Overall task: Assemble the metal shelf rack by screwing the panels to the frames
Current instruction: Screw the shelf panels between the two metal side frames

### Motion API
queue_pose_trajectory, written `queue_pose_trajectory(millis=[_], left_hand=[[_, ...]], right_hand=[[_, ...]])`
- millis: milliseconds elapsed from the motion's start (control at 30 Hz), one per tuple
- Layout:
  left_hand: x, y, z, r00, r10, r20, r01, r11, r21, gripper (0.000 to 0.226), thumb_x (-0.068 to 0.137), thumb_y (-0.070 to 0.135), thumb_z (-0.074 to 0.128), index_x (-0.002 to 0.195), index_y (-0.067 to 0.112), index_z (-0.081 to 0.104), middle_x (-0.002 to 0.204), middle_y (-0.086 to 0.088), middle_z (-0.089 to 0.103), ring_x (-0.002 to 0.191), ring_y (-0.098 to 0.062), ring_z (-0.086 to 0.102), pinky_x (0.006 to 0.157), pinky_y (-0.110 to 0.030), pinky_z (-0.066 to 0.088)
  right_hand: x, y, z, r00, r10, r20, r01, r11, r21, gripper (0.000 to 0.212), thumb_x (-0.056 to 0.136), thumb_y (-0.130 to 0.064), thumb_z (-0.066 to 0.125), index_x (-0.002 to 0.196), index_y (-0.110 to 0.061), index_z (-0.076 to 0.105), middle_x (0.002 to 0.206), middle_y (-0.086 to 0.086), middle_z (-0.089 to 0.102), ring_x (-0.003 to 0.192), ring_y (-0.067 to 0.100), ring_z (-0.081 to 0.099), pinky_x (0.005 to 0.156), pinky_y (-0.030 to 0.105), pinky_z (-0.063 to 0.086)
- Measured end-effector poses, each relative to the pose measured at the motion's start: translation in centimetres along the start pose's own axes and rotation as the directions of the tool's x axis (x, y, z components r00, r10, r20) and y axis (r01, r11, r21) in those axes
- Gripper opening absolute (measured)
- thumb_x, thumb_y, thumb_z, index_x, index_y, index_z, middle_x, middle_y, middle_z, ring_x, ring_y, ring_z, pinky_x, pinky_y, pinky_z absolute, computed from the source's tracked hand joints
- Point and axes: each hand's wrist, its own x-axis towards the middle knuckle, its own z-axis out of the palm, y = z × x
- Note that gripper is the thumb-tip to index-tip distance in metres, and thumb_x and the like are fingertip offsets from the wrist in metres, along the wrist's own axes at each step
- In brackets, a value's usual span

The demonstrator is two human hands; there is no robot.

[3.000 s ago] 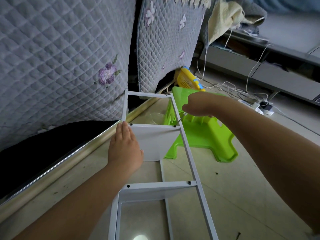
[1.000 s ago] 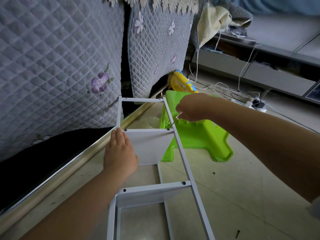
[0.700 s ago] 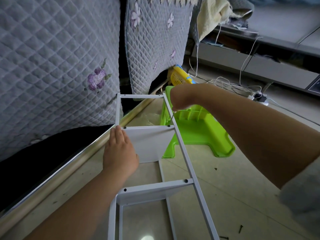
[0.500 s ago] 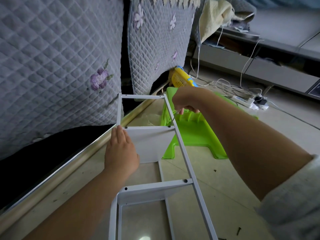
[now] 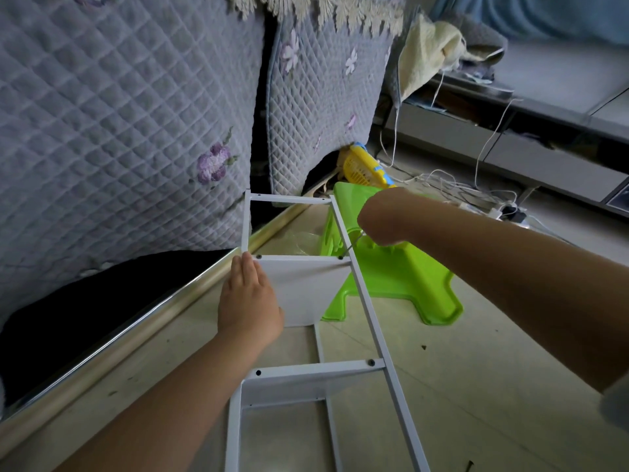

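Note:
A white metal shelf rack [image 5: 372,321] lies on its side on the floor, its side frame facing up toward me. My left hand [image 5: 246,301] lies flat against the left rail and the white shelf panel [image 5: 303,287]. My right hand [image 5: 383,218] is closed around a thin metal hex key [image 5: 352,245] whose tip sits in the screw [image 5: 340,257] at the panel's right corner. Dark screw heads show at the other joints, such as the lower crossbar [image 5: 316,367].
A lime green plastic stool [image 5: 401,277] lies tipped behind the rack. A quilted grey sofa [image 5: 119,114] with a gold base trim [image 5: 143,321] runs along the left. A yellow basket [image 5: 362,168] and white cables [image 5: 452,192] lie further back. A loose screw [image 5: 470,466] lies on the floor.
My right hand lifted off the screw toward the rack's far end, then came back down with the hex key in the screw. My left hand stayed on the panel.

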Motion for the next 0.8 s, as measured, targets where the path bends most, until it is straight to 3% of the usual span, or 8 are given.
queue_pose_trajectory(millis=[100,200,300,467,567,633,733,800], left_hand=[[0.0,0.0,0.0,1.0,0.001,-0.006,-0.001,1.0,-0.007,0.078,0.095,0.031,0.039,0.145,-0.004,-0.01,0.155,-0.017,-0.013,0.144,-0.029,-0.009,0.117,-0.034,0.004],[0.1,0.0,0.0,1.0,0.0,-0.01,0.0,1.0,-0.01,0.079,0.095,0.032,0.039,0.145,-0.004,-0.009,0.155,-0.017,-0.013,0.144,-0.029,-0.009,0.117,-0.034,0.004],[0.2,0.0,0.0,1.0,-0.003,0.001,0.003,0.999,-0.052,0.077,0.096,0.031,0.039,0.145,-0.004,-0.009,0.155,-0.016,-0.015,0.144,-0.027,-0.011,0.117,-0.033,0.004],[0.2,-0.4,0.3,1.0,0.004,-0.006,-0.005,0.996,-0.086,0.078,0.095,0.029,0.041,0.145,-0.006,-0.007,0.155,-0.016,-0.012,0.144,-0.027,-0.01,0.117,-0.032,0.001],[0.2,-0.2,0.3,1.0,0.001,-0.014,-0.002,0.998,-0.068,0.078,0.094,0.03,0.041,0.145,-0.007,-0.005,0.155,-0.017,-0.01,0.144,-0.027,-0.007,0.117,-0.032,0.002],[0.0,-0.1,0.2,1.0,0.004,-0.005,-0.005,0.998,-0.064,0.078,0.094,0.03,0.041,0.145,-0.007,-0.005,0.155,-0.017,-0.011,0.144,-0.028,-0.008,0.117,-0.032,0.002],[-0.2,-0.2,0.1,1.0,0.008,0.003,-0.008,0.997,-0.074,0.078,0.095,0.031,0.04,0.145,-0.006,-0.007,0.155,-0.017,-0.012,0.145,-0.027,-0.008,0.117,-0.032,0.003],[-0.2,-0.2,0.0,1.0,0.007,0.009,-0.006,0.996,-0.09,0.078,0.095,0.031,0.04,0.145,-0.005,-0.008,0.155,-0.016,-0.014,0.144,-0.027,-0.009,0.117,-0.032,0.003]], right_hand=[[0.4,-0.3,0.5,0.998,-0.059,-0.031,0.056,0.996,-0.074,0.028,0.094,-0.013,0.039,0.113,-0.007,0.058,0.112,0.008,0.06,0.106,0.027,0.057,0.081,0.032,0.047],[0.7,-0.7,0.7,0.992,-0.093,-0.08,0.081,0.987,-0.14,0.022,0.094,-0.012,0.044,0.108,-0.008,0.06,0.099,0.007,0.06,0.1,0.027,0.059,0.07,0.029,0.044],[0.9,-0.6,0.2,0.994,-0.081,-0.067,0.069,0.985,-0.16,0.021,0.093,-0.015,0.045,0.108,-0.009,0.06,0.105,0.007,0.061,0.1,0.026,0.058,0.073,0.03,0.046],[2.2,-0.9,-1.6,0.996,-0.045,0.071,0.044,0.999,0.012,0.03,0.093,-0.011,0.043,0.118,0.0,0.057,0.111,0.01,0.058,0.102,0.027,0.057,0.083,0.033,0.043],[3.2,-1.0,-2.6,0.982,-0.014,0.189,-0.009,0.993,0.117,0.028,0.094,-0.012,0.047,0.115,0.003,0.06,0.091,0.005,0.052,0.069,0.018,0.05,0.083,0.03,0.04],[3.5,-0.6,-2.8,0.965,0.029,0.262,-0.09,0.97,0.225,0.029,0.095,-0.015,0.049,0.115,0.003,0.06,0.078,0.004,0.051,0.06,0.015,0.042,0.082,0.027,0.037],[3.1,-0.4,-3.0,0.949,0.059,0.31,-0.162,0.934,0.319,0.028,0.096,-0.014,0.047,0.114,0.002,0.059,0.085,0.008,0.054,0.068,0.019,0.047,0.082,0.027,0.037],[2.8,-0.9,-2.7,0.969,0.043,0.243,-0.11,0.957,0.268,0.022,0.095,-0.013,0.045,0.101,0.002,0.061,0.097,0.01,0.053,0.076,0.022,0.05,0.083,0.03,0.04]])
